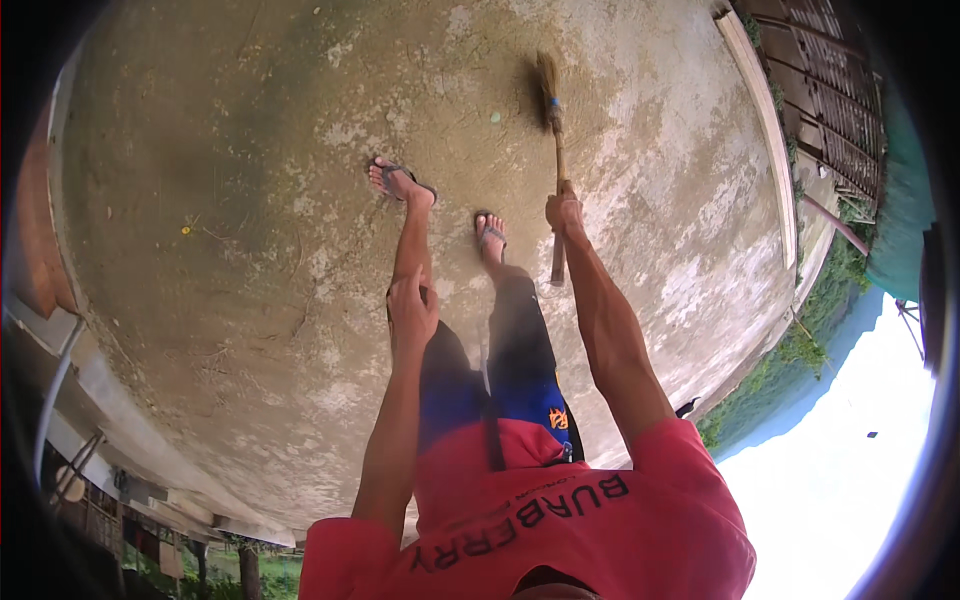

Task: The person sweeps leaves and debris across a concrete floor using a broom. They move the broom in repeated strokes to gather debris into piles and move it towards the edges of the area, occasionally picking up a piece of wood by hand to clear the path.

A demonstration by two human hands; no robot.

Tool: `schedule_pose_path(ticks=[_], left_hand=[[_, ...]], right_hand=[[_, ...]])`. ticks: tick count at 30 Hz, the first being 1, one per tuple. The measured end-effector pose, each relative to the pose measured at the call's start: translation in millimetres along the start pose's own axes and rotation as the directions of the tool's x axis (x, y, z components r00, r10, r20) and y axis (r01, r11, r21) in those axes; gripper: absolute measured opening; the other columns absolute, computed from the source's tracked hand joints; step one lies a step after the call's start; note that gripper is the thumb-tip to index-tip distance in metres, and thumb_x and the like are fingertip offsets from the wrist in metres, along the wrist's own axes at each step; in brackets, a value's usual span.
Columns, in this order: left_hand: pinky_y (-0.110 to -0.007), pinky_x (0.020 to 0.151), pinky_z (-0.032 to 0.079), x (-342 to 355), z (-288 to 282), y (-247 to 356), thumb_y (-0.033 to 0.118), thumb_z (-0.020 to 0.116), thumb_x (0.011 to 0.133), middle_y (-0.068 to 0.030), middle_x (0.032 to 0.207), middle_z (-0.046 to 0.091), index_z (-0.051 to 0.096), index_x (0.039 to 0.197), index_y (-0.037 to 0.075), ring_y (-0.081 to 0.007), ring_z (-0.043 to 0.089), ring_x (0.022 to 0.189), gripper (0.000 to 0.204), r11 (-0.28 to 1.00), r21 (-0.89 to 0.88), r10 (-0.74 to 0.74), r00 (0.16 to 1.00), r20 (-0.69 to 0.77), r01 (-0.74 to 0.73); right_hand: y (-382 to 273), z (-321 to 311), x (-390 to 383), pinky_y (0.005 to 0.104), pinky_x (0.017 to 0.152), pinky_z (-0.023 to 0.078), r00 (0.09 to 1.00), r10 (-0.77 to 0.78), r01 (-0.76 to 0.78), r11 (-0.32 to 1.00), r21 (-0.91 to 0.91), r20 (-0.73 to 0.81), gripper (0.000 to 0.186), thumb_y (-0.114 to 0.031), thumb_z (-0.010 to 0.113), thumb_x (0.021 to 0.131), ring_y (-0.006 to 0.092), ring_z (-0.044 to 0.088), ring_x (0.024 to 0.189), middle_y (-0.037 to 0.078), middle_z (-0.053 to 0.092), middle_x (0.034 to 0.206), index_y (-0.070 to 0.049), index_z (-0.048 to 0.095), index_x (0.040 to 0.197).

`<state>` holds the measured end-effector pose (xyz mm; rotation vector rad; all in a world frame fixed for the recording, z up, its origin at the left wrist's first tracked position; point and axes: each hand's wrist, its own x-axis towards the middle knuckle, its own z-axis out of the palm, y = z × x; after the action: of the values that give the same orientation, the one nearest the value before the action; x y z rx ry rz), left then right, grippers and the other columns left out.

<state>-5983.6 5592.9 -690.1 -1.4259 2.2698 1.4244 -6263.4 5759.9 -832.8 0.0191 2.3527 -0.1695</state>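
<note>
Broom [553, 120] in right hand [564, 212], bristles on concrete floor [250, 200]

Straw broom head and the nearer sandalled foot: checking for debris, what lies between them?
Only bare stained concrete floor shows between the straw broom head and the sandalled foot, head view.

One straw broom with a brown wooden handle [556, 150], gripped in the one closed right hand [564, 212], bristle end well ahead of the grip on the concrete. One empty left hand [410, 308], well to the left of the grip and nearer the body. Two feet in dark flip-flop sandals: one [490, 236] just left of the grip, the other [400, 184] farther left. One small yellow scrap [186, 229] on the weathered grey concrete floor [250, 120], far left of the grip.
</note>
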Motion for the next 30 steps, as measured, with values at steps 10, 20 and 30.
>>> schedule_pose_path(ticks=[10,20,30], left_hand=[[-0.049,0.088,0.048,20.3,-52.4,-39.9,0.024,0.073,0.070,-0.0247,0.116,0.058,0.044,0.134,0.007,-0.0436,0.056,0.106,0.071,0.963,0.085,-0.258,0.966,0.002,0.257],[-0.053,0.097,0.043,37.6,-48.1,-17.1,0.033,0.079,0.062,-0.0253,0.131,0.043,0.022,0.146,0.010,-0.0426,0.046,0.121,0.104,0.732,0.038,-0.676,0.720,0.158,0.680],[-0.052,0.099,0.042,18.0,16.2,9.8,0.029,0.078,0.064,-0.0262,0.128,0.044,0.023,0.146,0.009,-0.0439,0.046,0.119,0.100,0.749,0.045,-0.663,0.744,0.081,0.662]], right_hand=[[-178.7,-19.7,-131.1,0.0337,0.052,0.046,0.867,-0.306,0.177,0.927,0.331,0.394,0.056,-0.023,0.059,0.090,0.0164,0.058,0.062,0.009,0.060,0.078,-0.006,0.042,0.141],[-25.8,-111.6,-93.9,0.0276,0.036,0.039,0.965,0.225,-0.235,0.970,0.064,0.135,0.031,-0.034,0.051,0.096,0.0101,0.047,0.045,0.001,0.047,0.059,-0.004,0.057,0.104],[-22.8,16.1,-9.5,0.0332,0.047,0.043,0.925,-0.220,0.215,0.975,0.049,0.310,0.041,-0.037,0.051,0.095,0.0182,0.052,0.058,0.008,0.054,0.071,-0.007,0.054,0.123]])
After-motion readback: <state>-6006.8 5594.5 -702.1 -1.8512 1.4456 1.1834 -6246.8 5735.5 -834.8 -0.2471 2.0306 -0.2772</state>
